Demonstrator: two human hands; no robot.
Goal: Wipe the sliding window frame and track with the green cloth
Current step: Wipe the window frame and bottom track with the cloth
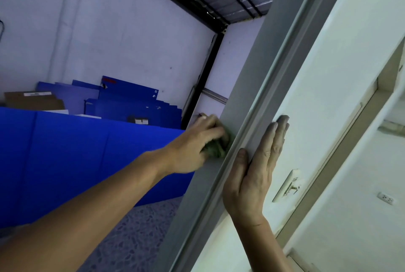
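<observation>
**Cloth on the frame, other hand bracing**

Nearest, at approx. 5 o'clock in the view, the right hand (pixel 255 175) lies flat on the pale wall surface just beside the frame, fingers straight and together, thumb against the frame's ridge. It holds nothing; it only braces.

At approx. 9 o'clock from it, the left hand (pixel 197 140) has its fingers curled round the green cloth (pixel 215 150) and presses it on the grey window frame (pixel 252 87). The cloth is bunched in a wad, dull green, a bit fuzzy; most of it is hidden under the hand.

Handling, in my judgement: the cloth is light, soft and limp, so it will take the shape of the ridge and groove w/o effort. Best to hold it as a wad under the fingertips, so that pressure goes straight to the metal. The frame looks stiff and smooth, prob. aluminium, matt grey with a raised strip along it.

Far behind, at 10 o'clock, blue panels (pixel 87 151) lean by a white wall (pixel 109 31).
</observation>
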